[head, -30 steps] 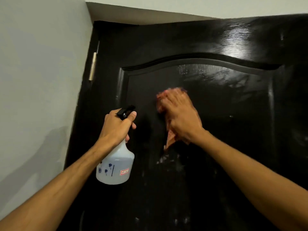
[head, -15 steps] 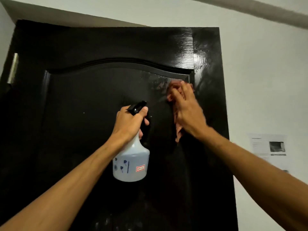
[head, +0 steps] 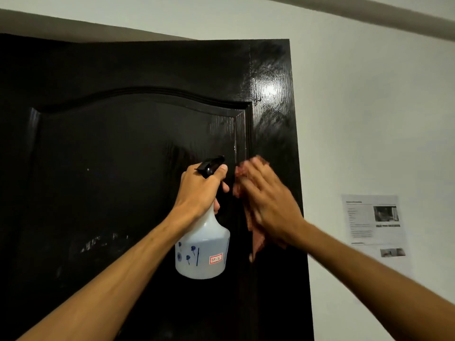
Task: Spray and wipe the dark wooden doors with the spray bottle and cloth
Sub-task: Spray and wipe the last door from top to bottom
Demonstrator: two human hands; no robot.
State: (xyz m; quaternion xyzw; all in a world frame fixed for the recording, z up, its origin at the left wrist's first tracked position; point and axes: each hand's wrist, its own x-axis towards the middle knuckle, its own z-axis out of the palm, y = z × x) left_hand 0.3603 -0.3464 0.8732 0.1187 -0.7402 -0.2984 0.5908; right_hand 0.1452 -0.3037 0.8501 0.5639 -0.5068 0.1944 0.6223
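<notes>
Left hand (head: 197, 190): fingers curled round the neck of the spray bottle (head: 203, 249), forefinger up by the black nozzle
Spray bottle: white, upright, in front of the door's (head: 123, 156) right half
Right hand (head: 268, 205): blurred, fingers fairly straight, pressing the cloth (head: 257, 238) flat
Cloth: reddish, against the door's right edge strip, tail hanging below the palm
Wall (head: 369, 119): printed sheet (head: 373, 219) right of the door

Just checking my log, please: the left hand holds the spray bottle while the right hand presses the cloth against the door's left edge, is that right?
Not quite: the right hand presses the cloth against the right edge of the door, not its left, as the head view shows. The left hand does hold the spray bottle.
</notes>
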